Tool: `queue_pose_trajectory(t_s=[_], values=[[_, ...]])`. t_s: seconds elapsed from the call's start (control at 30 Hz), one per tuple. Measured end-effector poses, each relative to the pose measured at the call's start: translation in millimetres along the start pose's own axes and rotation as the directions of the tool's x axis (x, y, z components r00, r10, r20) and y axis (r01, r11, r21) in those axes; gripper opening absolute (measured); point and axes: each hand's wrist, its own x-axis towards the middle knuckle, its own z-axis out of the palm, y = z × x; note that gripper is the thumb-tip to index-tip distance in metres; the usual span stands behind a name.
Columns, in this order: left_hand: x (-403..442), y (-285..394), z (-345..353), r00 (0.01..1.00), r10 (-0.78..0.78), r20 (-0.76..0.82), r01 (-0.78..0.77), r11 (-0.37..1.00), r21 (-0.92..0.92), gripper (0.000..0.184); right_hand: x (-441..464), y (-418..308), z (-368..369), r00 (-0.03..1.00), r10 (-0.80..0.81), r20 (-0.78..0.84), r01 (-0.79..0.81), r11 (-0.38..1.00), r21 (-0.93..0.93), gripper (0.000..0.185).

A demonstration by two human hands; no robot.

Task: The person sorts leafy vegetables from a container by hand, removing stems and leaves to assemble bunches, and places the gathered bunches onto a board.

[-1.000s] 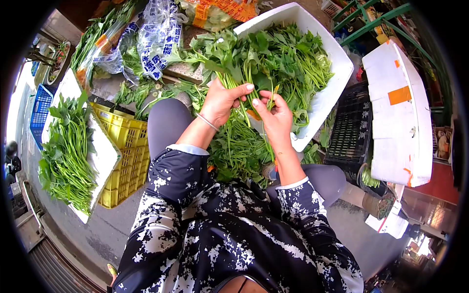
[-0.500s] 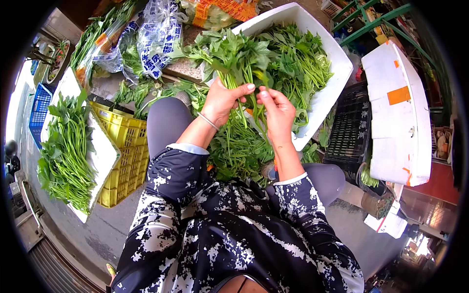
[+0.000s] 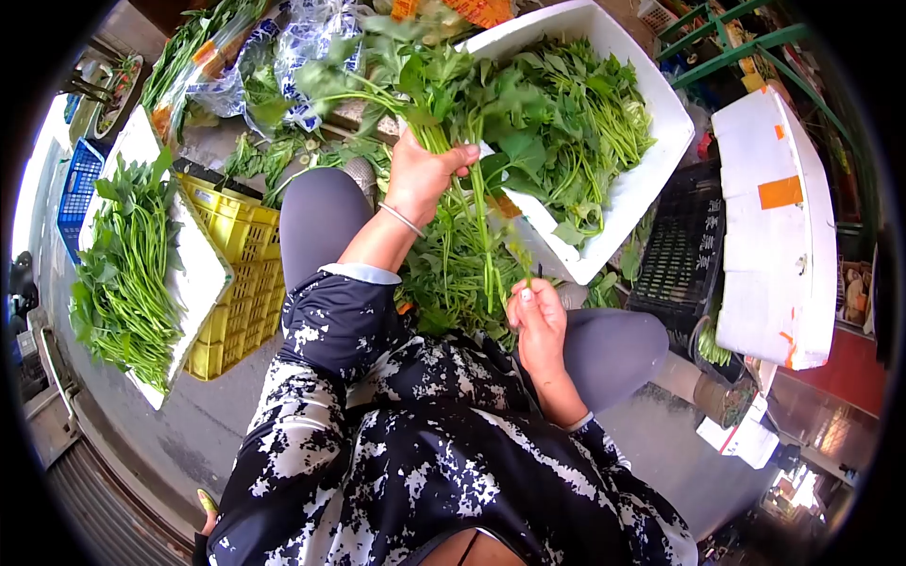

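My left hand (image 3: 422,173) is closed around the stems of a bunch of leafy greens (image 3: 434,90), whose leaves fan out above the fist while some stems hang below. Lower and to the right, my right hand (image 3: 540,325) is pinched shut, with a blurred yellow-green sprig (image 3: 521,257) at its fingertips. Between my knees lies a pile of loose greens (image 3: 444,274). Just beyond my hands stands a white foam box (image 3: 665,141) with more greens (image 3: 590,123) inside.
At left, a bundle of greens (image 3: 127,283) lies on a white foam lid (image 3: 200,283) by a yellow crate (image 3: 226,325). Plastic bags (image 3: 316,47) lie at the back. A black crate (image 3: 675,255) and an upright white foam box (image 3: 774,236) are on the right.
My right hand has come away from the bunch, down toward my right knee, with the sprig. My left hand still grips the bunch and has shifted slightly upward.
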Motion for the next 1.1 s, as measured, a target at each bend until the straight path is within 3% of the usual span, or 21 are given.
queue_pose_trajectory(t_s=[0.07, 0.1, 0.13, 0.2, 0.27, 0.3, 0.33, 0.37, 0.43, 0.53, 0.6, 0.67, 0.7, 0.87, 0.93, 0.97, 1.03, 1.07, 1.1], values=[[8, -7, -9, 0.991, 0.095, -0.091, -0.096, 0.995, -0.01, 0.015, -19, 9, -8, 0.994, 0.099, -0.041, -0.105, 0.982, -0.155, 0.013], [7, 3, -10, 0.994, 0.087, -0.061, -0.088, 0.996, -0.02, 0.016, -24, 17, -6, 0.993, 0.065, -0.095, -0.068, 0.997, -0.024, 0.012], [7, 5, -11, 0.994, 0.087, -0.064, -0.089, 0.996, -0.02, 0.016, -24, 23, -4, 0.993, 0.067, -0.093, -0.069, 0.997, -0.025, 0.012], [6, 3, -11, 0.993, -0.053, 0.109, 0.047, 0.997, 0.053, 0.014, -23, 27, 0, 0.988, -0.063, -0.141, 0.056, 0.997, -0.057, 0.014], [10, 1, -13, 0.989, -0.069, 0.13, 0.059, 0.995, 0.078, 0.018, -13, 15, 0, 0.979, 0.147, -0.142, -0.187, 0.923, -0.335, 0.029], [11, 1, -14, 0.99, -0.082, 0.114, 0.076, 0.996, 0.055, 0.019, -6, 15, -1, 0.989, -0.077, -0.13, -0.016, 0.799, -0.601, 0.036], [11, 0, -14, 0.991, -0.093, 0.096, 0.09, 0.995, 0.03, 0.019, 2, 13, 1, 0.957, -0.285, -0.05, 0.128, 0.571, -0.811, 0.044], [10, 0, -14, 0.992, -0.08, 0.096, 0.08, 0.997, 0.002, 0.018, 9, 7, 5, 0.957, -0.287, -0.052, 0.127, 0.571, -0.811, 0.044], [8, 1, -14, 0.989, -0.085, 0.123, 0.088, 0.996, -0.018, 0.017, 22, -15, 23, 0.811, -0.584, -0.014, 0.214, 0.32, -0.923, 0.053], [5, 5, -13, 0.985, -0.074, 0.156, 0.083, 0.995, -0.053, 0.016, 44, -14, 31, 0.876, -0.477, 0.067, 0.217, 0.267, -0.939, 0.053], [3, 5, -13, 0.973, -0.099, 0.21, 0.118, 0.99, -0.081, 0.017, 65, 5, 32, 0.861, -0.509, 0.018, 0.21, 0.322, -0.923, 0.042], [1, 4, -14, 0.967, -0.105, 0.233, 0.127, 0.988, -0.085, 0.018, 81, 25, 25, 0.953, -0.302, 0.004, 0.164, 0.507, -0.847, 0.026], [0, 4, -14, 0.966, -0.097, 0.239, 0.117, 0.99, -0.072, 0.018, 87, 27, 30, 0.907, -0.421, -0.029, 0.227, 0.545, -0.807, 0.015], [3, 3, -14, 0.959, -0.105, 0.263, 0.119, 0.992, -0.039, 0.019, 84, 13, 56, 0.864, -0.499, 0.061, 0.293, 0.4, -0.869, 0.02], [2, 3, -11, 0.961, -0.109, 0.254, 0.126, 0.991, -0.05, 0.019, 92, 21, 67, 0.919, -0.391, -0.043, 0.131, 0.409, -0.903, 0.024], [1, 2, -10, 0.962, -0.114, 0.246, 0.133, 0.989, -0.06, 0.02, 98, 29, 65, 0.92, -0.389, -0.043, 0.131, 0.409, -0.903, 0.024], [3, 2, -9, 0.958, -0.12, 0.26, 0.147, 0.985, -0.089, 0.02, 112, 41, 65, 0.927, -0.374, 0.008, 0.284, 0.69, -0.666, 0.028], [3, 1, -10, 0.953, -0.126, 0.274, 0.163, 0.98, -0.117, 0.02, 113, 46, 63, 0.929, -0.369, 0.011, 0.282, 0.691, -0.665, 0.028], [3, 3, -10, 0.95, -0.139, 0.281, 0.181, 0.975, -0.129, 0.021, 113, 43, 63, 0.966, -0.257, -0.038, 0.197, 0.821, -0.536, 0.026]])
